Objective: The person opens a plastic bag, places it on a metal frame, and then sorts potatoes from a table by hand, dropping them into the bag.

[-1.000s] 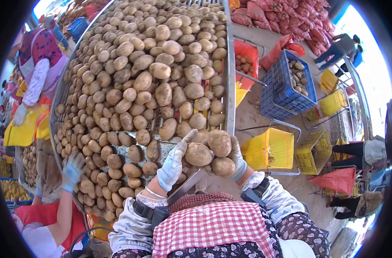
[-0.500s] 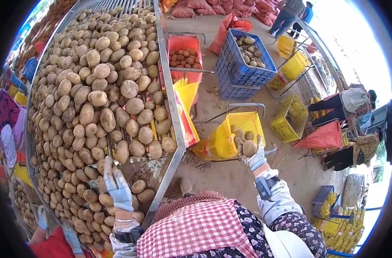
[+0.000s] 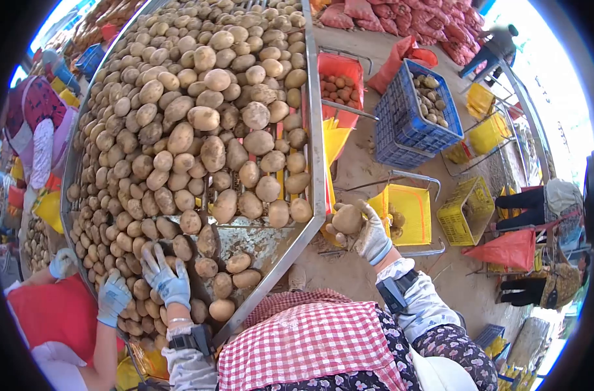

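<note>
I see a metal table heaped with potatoes, its slanting front edge standing as a barrier between the wearer's two hands. A worker in red crowds in on the left, one gloved hand on the same heap. Beyond the table I make out a pile of red sacks.

The wearer's left hand, gloved, lies with fingers spread over potatoes near the table's front; I see no grip there. The right hand, also gloved, is past the edge, fingers curled around a potato; I cannot tell whether it has a second one.

Just beside that hand, a yellow bag hangs open on a wire stand, with potatoes inside. Farther off, a red bag and the upper of two stacked blue crates hold potatoes. A yellow crate stands nearby, its contents unclear to me.
</note>
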